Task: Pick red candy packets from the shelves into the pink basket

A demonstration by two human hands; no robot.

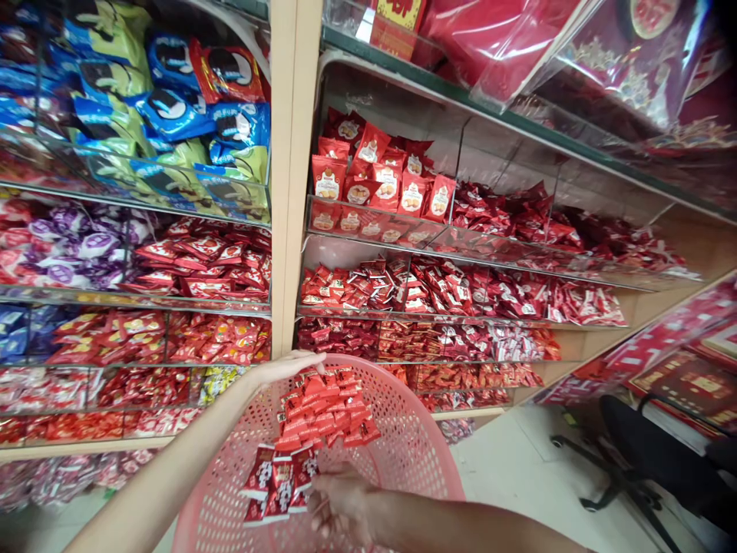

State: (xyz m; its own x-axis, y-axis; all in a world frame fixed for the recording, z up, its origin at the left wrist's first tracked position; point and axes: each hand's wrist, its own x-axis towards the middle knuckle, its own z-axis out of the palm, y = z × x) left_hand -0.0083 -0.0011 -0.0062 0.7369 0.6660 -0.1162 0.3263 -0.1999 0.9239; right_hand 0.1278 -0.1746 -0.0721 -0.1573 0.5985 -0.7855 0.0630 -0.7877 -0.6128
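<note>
My left hand (pixel 286 366) rests at the far rim of a pink perforated plastic basket (pixel 414 453), its fingers lying flat over the edge. My right hand (pixel 339 503) sits low over the basket, with its fingers pinched at a bunch of small red sachets (pixel 277 488). A larger heap of red sachets (pixel 324 407) lies between my hands, inside the basket or just above it. Their labels are too small to read. The heap hides part of the basket's mesh.
Shelves with clear bins of packaged sweets (pixel 207 269) rise ahead and left. A wooden upright (pixel 285 177) divides them from bins of red packets (pixel 411 284). A black chair (pixel 627 468) stands on the tiled floor (pixel 518 491) at lower right, beside red packaged goods (pixel 685 369).
</note>
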